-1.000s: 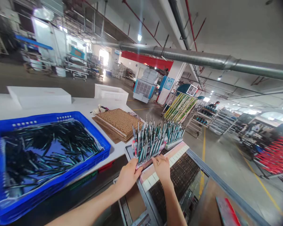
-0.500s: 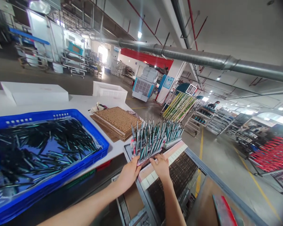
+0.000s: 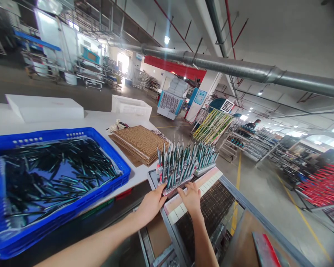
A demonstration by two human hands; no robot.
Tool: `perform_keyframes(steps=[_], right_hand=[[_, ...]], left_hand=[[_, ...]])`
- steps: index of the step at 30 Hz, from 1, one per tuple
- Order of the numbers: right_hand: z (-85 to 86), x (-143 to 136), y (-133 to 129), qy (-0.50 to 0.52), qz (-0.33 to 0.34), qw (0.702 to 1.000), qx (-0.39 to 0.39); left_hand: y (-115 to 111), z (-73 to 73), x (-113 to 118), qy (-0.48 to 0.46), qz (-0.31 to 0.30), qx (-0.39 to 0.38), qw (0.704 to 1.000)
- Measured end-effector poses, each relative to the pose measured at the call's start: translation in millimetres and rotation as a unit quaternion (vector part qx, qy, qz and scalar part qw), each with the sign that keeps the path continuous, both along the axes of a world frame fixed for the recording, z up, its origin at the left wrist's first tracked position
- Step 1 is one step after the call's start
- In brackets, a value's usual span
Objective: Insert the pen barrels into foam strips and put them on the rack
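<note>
My left hand grips the left near corner of a block-shaped rack, thumb and fingers closed about its edge. The rack bears many slim teal pen-like pieces, standing upright with dark, pointed tops. Against its near long side, my right hand presses with bent fingers. A second rack of similar teal pieces stands just beyond it to the right. Both racks sit on a metal-framed stand, behind a pale pink-and-white strip. The undersides of my fingers are hidden.
A blue crate of loose teal pieces sits on the white table at left. Brown patterned boards are stacked behind, near a white basket. A dark mesh panel lies close on the right. Racks of red pieces stand farther right.
The whole view has shifted slightly to the right and the tilt differs a little. Both hands keep the same places on the rack.
</note>
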State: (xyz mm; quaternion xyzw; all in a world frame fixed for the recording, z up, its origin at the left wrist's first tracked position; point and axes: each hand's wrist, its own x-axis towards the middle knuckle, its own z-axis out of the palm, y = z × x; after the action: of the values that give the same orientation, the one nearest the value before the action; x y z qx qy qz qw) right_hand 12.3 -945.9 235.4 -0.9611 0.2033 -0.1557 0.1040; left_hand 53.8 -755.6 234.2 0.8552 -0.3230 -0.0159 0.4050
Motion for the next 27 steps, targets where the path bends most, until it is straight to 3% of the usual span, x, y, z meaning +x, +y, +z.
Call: perform_keyframes(steps=[4, 9, 14, 27], right_hand=[[-3.4, 2.0, -2.3, 0.000, 0.003, 1.000, -0.003], [-5.4, 4.4, -5.3, 0.004, 0.002, 1.000, -0.010], [-4.8, 4.0, -4.2, 0.012, -0.004, 1.000, -0.014], [-6.6, 7.7, -4.7, 0.017, -0.017, 0.999, -0.031]], left_hand=[[17.8, 5.0, -4.6, -0.001, 0.000, -0.032, 0.999], [27.9, 1.2, -11.2, -0.089, -0.067, -0.039, 0.993], [26.5, -5.2, -17.4, -0.104, -0.056, 0.000, 0.993], [14.8, 4.2, -11.7, -0.063, -0.024, 0.070, 0.995]])
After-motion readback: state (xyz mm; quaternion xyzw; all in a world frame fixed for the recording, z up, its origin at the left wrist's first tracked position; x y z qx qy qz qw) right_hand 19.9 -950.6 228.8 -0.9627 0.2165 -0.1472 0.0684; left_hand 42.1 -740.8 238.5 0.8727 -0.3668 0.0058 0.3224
